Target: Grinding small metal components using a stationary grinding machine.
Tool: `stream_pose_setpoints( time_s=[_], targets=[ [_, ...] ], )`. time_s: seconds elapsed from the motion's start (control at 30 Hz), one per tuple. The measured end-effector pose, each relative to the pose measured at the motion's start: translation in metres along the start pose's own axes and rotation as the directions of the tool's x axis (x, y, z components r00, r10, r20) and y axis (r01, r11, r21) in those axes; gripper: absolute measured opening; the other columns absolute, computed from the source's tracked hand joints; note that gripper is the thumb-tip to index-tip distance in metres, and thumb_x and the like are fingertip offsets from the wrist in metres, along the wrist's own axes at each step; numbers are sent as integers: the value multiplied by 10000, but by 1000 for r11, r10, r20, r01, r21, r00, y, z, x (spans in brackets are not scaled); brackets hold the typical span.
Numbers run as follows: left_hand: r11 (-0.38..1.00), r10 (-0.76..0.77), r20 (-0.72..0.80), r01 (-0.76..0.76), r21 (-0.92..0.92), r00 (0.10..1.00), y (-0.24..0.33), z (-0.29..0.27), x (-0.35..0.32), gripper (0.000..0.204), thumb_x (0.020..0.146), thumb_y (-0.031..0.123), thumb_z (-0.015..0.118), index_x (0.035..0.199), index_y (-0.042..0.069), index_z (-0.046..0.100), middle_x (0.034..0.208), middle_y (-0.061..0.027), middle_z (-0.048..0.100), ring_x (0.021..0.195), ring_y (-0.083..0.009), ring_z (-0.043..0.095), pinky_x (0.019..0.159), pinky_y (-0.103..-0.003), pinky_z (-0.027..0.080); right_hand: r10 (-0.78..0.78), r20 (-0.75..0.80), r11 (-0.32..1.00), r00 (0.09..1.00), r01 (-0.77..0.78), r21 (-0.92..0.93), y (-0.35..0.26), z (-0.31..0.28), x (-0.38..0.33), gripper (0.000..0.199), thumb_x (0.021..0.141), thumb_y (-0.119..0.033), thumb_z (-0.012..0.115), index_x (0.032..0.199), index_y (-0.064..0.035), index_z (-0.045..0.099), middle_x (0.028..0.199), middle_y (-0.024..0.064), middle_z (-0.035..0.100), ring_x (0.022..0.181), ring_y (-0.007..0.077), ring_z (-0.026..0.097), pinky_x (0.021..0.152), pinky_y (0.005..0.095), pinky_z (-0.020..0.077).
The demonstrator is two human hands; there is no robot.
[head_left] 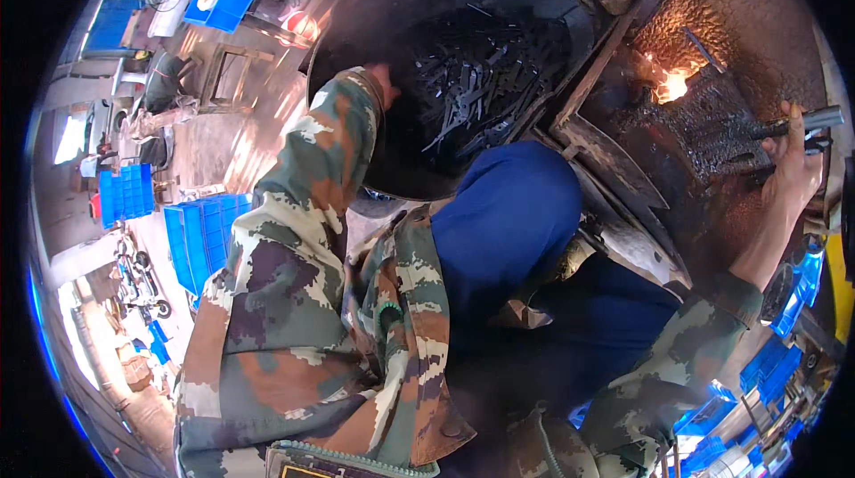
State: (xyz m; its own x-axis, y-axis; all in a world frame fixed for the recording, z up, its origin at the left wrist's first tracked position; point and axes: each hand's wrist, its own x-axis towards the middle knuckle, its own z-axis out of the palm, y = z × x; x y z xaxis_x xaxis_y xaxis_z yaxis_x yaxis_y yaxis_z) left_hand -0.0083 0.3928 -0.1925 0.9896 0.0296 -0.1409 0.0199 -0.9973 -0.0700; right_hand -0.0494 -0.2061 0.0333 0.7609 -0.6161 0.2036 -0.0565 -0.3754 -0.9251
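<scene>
My left hand (385,86) reaches over the left rim of a large dark round basin (352,25). Shadow and the sleeve cuff hide most of its fingers, and whether it holds anything cannot be made out. A heap of dark, thin metal strips (485,68) lies in the basin, right of that hand. On the far right, my right hand (791,162) is closed round a grey metal rod (821,118) beside a dark, rough-surfaced block (712,126). Just beyond the block burns a bright orange flame (672,86).
A rusty metal frame edge (614,157) runs between the basin and the fire. My blue-trousered knee (525,197) is against the basin's near side. Blue crates (205,237) stand on the floor at the left; a wooden frame (230,77) is beyond them.
</scene>
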Motion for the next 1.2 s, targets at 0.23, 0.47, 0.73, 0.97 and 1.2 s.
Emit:
stream_pose_setpoints(
  time_s=[0.23,0.47,0.73,0.97,1.2],
  targets=[
    [997,-57,378,33,70,924,13,-7,32,322,894,174,644,1173,14,616,1187,-220,629,1065,-350,624,926,-461,510,-16,-22,999,1000,15,-46,-1,-4,-6,282,934,-246,665,1076,-8,717,610,-79,368,515,37,344,540,246,483],
    [982,-178,240,156,110,954,19,1,35,222,895,134,584,1077,49,679,1116,-223,660,1071,-373,642,897,-473,533,-24,-21,1000,999,24,-5,-2,-4,-3,292,938,-259,663,1068,-3,717,600,-80,354,517,33,339,539,244,449],
    [988,-154,378,139,67,913,16,-25,31,254,883,195,615,1058,22,682,1105,-219,673,1064,-396,644,876,-477,539,26,-18,1000,1000,-25,5,-6,0,-7,322,929,-280,681,1054,15,713,578,-83,337,508,36,314,524,242,443],
    [991,-126,338,130,10,933,42,1,46,323,823,300,653,1081,117,723,1119,-187,685,1084,-370,647,942,-481,520,-18,-39,1000,999,17,-17,-3,-18,-5,299,940,-262,667,1037,18,710,568,-93,322,476,27,294,501,225,433],
    [936,251,600,-349,49,759,45,0,47,609,799,498,629,1280,125,612,1350,-213,548,1289,-327,502,1086,-413,403,-14,-40,998,999,11,-63,1,-24,-8,282,952,-245,648,1038,17,706,576,-88,345,478,28,298,502,228,444]
  ],
)
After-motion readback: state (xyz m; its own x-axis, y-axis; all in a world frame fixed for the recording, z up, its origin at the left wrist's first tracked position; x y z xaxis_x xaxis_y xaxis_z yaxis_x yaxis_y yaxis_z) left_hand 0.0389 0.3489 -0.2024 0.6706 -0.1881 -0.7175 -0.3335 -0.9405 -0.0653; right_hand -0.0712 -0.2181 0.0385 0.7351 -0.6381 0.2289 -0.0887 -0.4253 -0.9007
